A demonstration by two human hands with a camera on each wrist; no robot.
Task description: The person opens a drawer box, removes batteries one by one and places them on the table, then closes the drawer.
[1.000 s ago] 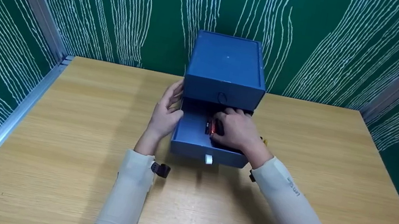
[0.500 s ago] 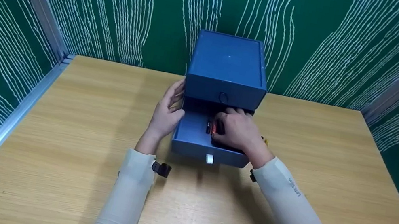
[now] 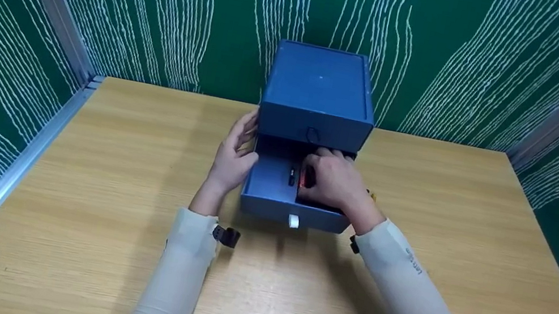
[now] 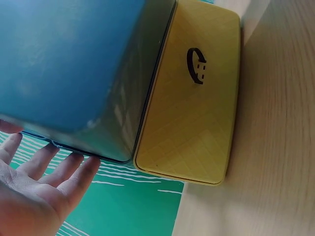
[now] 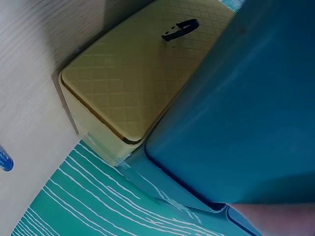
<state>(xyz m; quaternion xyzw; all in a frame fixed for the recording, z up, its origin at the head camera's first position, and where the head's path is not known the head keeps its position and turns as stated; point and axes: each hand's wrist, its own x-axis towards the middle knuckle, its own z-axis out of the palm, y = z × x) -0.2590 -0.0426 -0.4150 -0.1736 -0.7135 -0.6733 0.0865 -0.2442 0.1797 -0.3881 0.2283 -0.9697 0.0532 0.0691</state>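
A blue drawer cabinet (image 3: 321, 81) stands at the table's back. Below its closed upper drawer (image 3: 291, 123), a lower blue drawer (image 3: 267, 208) with a white pull tab is pulled out. My right hand (image 3: 336, 178) reaches into it with fingers and thumb curled about a small red-and-black object (image 3: 303, 177), mostly hidden by the hand. Left of that, a small dark cylinder-like piece (image 3: 292, 176) lies on the drawer floor. My left hand (image 3: 232, 163) lies along the cabinet's left side with fingers extended, which the left wrist view also shows (image 4: 44, 187).
Underneath the blue drawers is a yellow drawer (image 4: 192, 113) with a black loop handle. A blue cylindrical end (image 5: 5, 160) lies on the table in the right wrist view. A small yellow piece (image 3: 373, 197) shows right of the cabinet. Green white-lined walls (image 3: 442, 47) enclose the table.
My right hand and the red-and-black object have shifted slightly right, widening the gap to the dark piece in the drawer. My left hand stays where it was.
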